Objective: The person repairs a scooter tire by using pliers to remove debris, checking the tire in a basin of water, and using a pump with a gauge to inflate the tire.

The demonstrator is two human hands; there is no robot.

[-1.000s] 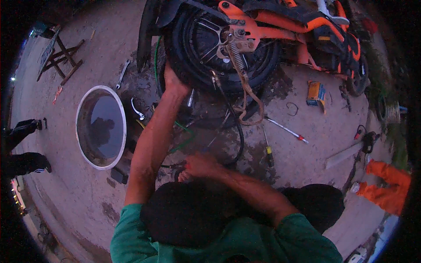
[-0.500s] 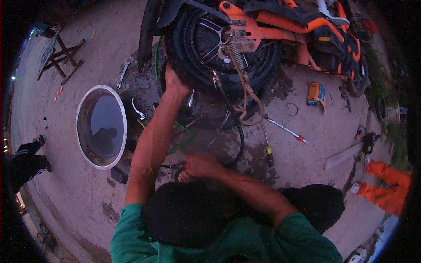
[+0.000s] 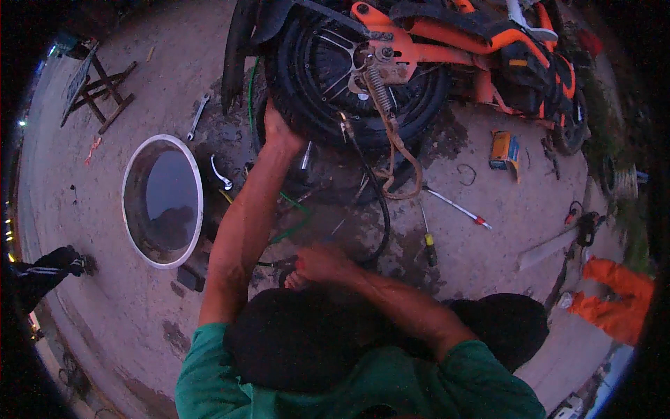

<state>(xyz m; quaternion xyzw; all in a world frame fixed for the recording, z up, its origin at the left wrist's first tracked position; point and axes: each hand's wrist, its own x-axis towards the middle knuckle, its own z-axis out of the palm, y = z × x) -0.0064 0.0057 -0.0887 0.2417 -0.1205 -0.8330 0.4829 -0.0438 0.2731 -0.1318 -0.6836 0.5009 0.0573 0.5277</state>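
Note:
My left hand (image 3: 280, 133) is wrapped against the lower left edge of a black tyre (image 3: 287, 105), its fingertips hidden behind the rubber. The tyre is on the wheel of an orange motorbike (image 3: 447, 52). Over the wet ground in front of my knees, my right hand (image 3: 322, 265) is closed in a blurred fist; what it grips is hidden. A black hose (image 3: 385, 216) runs from a metal fitting (image 3: 343, 124) at the wheel rim down towards this fist. A green cord (image 3: 289, 227) passes beside my left forearm.
At left stands a round basin (image 3: 127, 209) of water, near a spanner (image 3: 197, 117) and a silver lever (image 3: 220, 173). Rightward lie a screwdriver (image 3: 429, 244), a metal rod (image 3: 457, 207), a small box (image 3: 504, 150) and a saw (image 3: 551, 248). A person's foot (image 3: 73, 262) shows far left.
At the far left, the other person's legs and feet have shifted. Both of my hands stay in nearly the same places, with the tyre and hose almost unmoved.

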